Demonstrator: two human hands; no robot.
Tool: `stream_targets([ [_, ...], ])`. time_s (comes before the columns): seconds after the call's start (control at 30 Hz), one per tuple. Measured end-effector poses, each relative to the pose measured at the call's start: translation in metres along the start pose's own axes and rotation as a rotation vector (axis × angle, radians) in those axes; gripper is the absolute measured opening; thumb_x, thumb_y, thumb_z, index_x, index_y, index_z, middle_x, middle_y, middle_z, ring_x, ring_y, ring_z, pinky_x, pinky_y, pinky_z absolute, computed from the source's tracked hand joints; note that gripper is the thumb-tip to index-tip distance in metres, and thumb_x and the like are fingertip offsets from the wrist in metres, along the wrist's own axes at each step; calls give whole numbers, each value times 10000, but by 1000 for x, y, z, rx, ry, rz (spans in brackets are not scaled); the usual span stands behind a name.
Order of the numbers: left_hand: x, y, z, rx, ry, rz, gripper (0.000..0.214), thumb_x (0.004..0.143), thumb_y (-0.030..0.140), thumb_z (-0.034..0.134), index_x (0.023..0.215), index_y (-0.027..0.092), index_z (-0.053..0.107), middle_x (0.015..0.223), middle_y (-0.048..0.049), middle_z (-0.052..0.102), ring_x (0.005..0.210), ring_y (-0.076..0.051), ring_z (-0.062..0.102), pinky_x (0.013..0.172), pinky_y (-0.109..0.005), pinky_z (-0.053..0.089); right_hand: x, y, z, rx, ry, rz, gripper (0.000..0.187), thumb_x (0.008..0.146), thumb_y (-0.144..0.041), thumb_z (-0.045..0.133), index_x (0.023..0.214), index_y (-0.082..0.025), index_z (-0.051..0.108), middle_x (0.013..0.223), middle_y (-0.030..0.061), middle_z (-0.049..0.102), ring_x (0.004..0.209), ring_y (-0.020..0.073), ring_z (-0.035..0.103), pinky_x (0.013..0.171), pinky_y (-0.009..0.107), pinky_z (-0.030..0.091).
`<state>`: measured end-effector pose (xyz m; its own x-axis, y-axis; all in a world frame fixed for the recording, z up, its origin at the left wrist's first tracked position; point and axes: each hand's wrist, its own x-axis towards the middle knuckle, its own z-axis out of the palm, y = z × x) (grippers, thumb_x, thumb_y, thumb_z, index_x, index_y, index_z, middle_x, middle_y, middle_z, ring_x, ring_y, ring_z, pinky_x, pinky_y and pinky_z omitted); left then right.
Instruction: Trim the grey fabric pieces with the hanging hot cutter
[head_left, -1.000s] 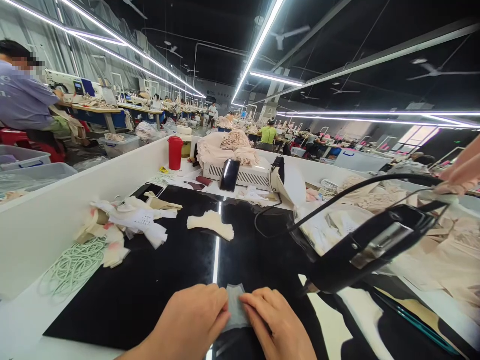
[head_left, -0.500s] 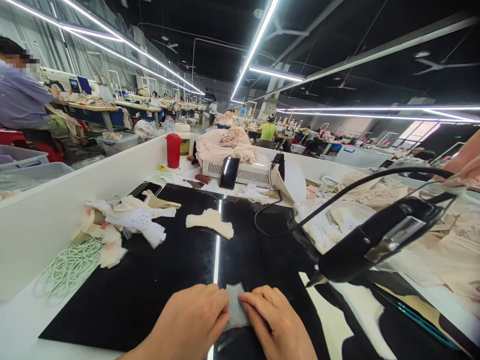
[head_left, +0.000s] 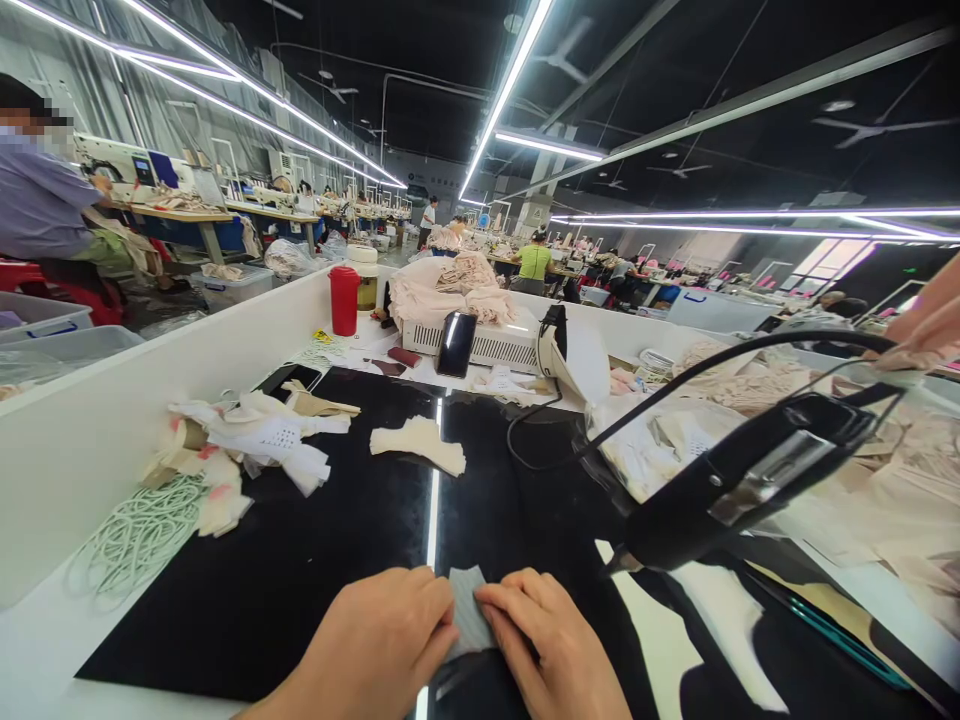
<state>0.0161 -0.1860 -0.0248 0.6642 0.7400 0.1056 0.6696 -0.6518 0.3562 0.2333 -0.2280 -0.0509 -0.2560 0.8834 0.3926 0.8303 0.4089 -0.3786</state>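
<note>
1. Grey fabric piece (head_left: 471, 612) is what we have in hand: small and thin-looking, it lies low in the middle of the view, over the black mat (head_left: 300, 580), directly between our hands.
2. Our left hand (head_left: 390, 630) is curled nearly closed, the thumb in against the forefinger, with the left edge of the fabric caught there.
3. Our right hand (head_left: 553, 635) is less tightly curled; its thumb and fingertips meet at the right edge, pinching it. Our own fingers hide both edges, so we cannot tell exactly how much cloth is under each grip.
4. The step in hand, as we judge it, is spreading and lining up this piece, with the fabric looking fairly flat between the two grips.
5. Our next move, we think, calls for even tension from both sides, so that the edges line up without a pucker.
6. Beyond our hands, a cream piece (head_left: 420, 443) lies apart on the mat. To our right the black tool (head_left: 750, 490) slants down, its narrow tip near a pale cutout (head_left: 652, 630); neither hand touches it. If we need that tool, one hand must first come free.
</note>
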Motion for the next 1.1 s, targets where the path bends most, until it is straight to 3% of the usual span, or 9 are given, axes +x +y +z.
stream_targets([
  [0.1,-1,-1,2,29,62,26,116,925,138,687,871,220,625,827,50,670,696,-147,650,619,-261,436,0,0,1,6,0,8,192,1035,-184,512,1085,-268,677,931,16,684,817,181,682,750,315,594],
  [0.2,-1,-2,5,129,205,132,102,947,144,641,875,213,622,825,21,654,707,-180,631,626,-293,459,0,-1,2,7,2,9,191,1032,-175,513,1083,-259,676,934,22,686,820,187,683,753,322,595],
  [0.33,0,0,11,160,350,285,149,1028,170,498,967,189,632,907,-23,681,829,-216,655,758,-348,538,1,-1,1,5,15,-3,192,1030,-170,514,1059,-260,681,911,21,691,806,186,687,746,315,600],
  [0.5,3,3,23,118,494,369,312,1118,243,349,1093,172,651,1065,-25,742,1015,-188,697,946,-335,548,1,-1,0,3,24,-15,203,1022,-150,513,1071,-260,676,911,17,696,797,181,691,742,306,604],
  [0.83,6,4,23,157,565,399,400,1137,293,320,1016,158,677,992,-24,763,968,-157,719,903,-280,563,4,-2,4,0,-7,-1,202,1021,-156,522,1082,-271,676,921,15,698,813,187,700,755,331,610],
  [0.93,6,2,25,143,542,393,379,1133,305,335,1039,163,674,1019,-31,764,986,-166,722,895,-289,572,2,-1,-4,-51,67,-64,210,1010,-171,542,1134,-264,683,950,30,728,814,195,719,741,330,613],
  [1.03,5,1,25,123,508,396,350,1126,340,374,1041,169,667,1058,-36,763,1011,-175,722,905,-296,579,-13,9,-24,-96,265,-116,320,982,-239,615,1297,-277,656,1102,77,754,958,258,743,812,379,611],
  [1.1,4,1,25,109,489,403,349,1123,370,393,1023,170,661,1065,-28,764,1021,-169,721,937,-284,569,-26,19,-41,-27,378,-62,333,965,-270,652,1295,-313,669,1092,73,761,965,273,748,811,389,608],
])
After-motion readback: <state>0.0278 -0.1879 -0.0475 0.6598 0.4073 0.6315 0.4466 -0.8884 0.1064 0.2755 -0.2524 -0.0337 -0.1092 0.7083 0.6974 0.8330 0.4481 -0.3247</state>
